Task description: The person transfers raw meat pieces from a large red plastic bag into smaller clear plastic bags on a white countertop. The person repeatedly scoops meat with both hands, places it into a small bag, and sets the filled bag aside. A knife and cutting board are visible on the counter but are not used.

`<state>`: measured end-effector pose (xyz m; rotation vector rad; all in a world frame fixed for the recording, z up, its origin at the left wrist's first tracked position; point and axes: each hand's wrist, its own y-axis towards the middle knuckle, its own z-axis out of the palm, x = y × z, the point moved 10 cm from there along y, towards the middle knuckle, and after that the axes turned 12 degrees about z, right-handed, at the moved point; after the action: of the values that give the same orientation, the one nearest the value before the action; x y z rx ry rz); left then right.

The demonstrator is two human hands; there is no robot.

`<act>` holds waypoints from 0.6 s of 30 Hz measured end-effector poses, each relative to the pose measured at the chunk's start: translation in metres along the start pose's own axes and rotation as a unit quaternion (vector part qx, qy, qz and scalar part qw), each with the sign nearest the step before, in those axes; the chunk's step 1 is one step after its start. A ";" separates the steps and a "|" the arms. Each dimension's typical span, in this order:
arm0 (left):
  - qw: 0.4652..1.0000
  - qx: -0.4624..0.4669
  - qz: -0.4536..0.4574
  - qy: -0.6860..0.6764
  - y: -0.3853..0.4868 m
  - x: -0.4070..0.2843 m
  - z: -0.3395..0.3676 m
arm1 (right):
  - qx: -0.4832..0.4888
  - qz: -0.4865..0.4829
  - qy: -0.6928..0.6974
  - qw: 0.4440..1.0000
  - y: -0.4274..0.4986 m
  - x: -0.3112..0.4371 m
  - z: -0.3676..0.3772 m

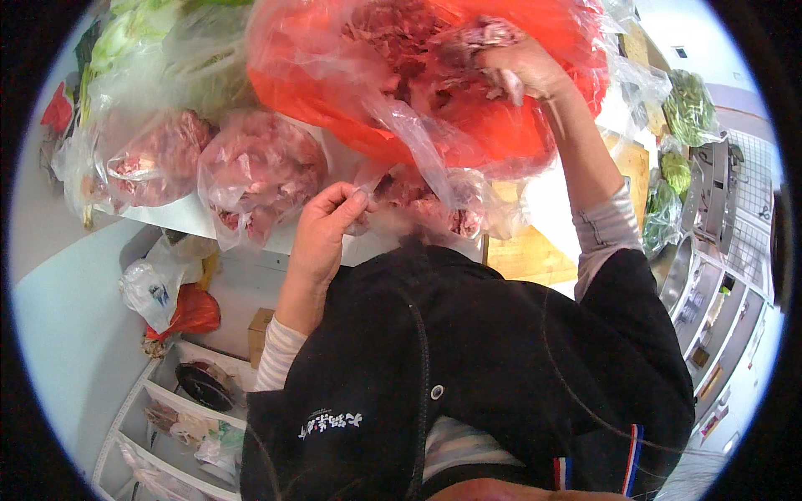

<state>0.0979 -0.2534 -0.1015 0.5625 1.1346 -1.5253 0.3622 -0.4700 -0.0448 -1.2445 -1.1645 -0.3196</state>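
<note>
A large red plastic bag (501,134) lies spread wide at the far side, with raw meat pieces (401,37) inside. Over its mouth my right hand (523,66) grips a clump of raw meat (479,37), blurred at its edges. Nearer to me, my left hand (329,216) pinches the rim of a clear plastic bag (485,191) between thumb and fingers. Chunks of raw meat (432,206) lie in that bag, close to my chest. Two filled clear bags of meat sit left of it, one (263,169) nearer and one (156,156) farther left.
Bagged leafy vegetables (144,56) stand at the back left. A wooden board (532,250) lies on the white table at right, with more bagged greens (689,106) beyond. Below left are shelves (182,407) holding a black pan (203,385) and bags. Metal racks (720,313) line the right side.
</note>
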 end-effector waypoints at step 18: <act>0.982 0.078 0.005 -0.171 -0.020 -0.022 0.021 | -0.029 -0.220 0.068 0.973 -0.206 0.046 0.019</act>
<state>0.0897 -0.2631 -0.0672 0.3879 0.7527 -1.6367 0.2201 -0.5104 0.1067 -0.9867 -1.3121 -0.7631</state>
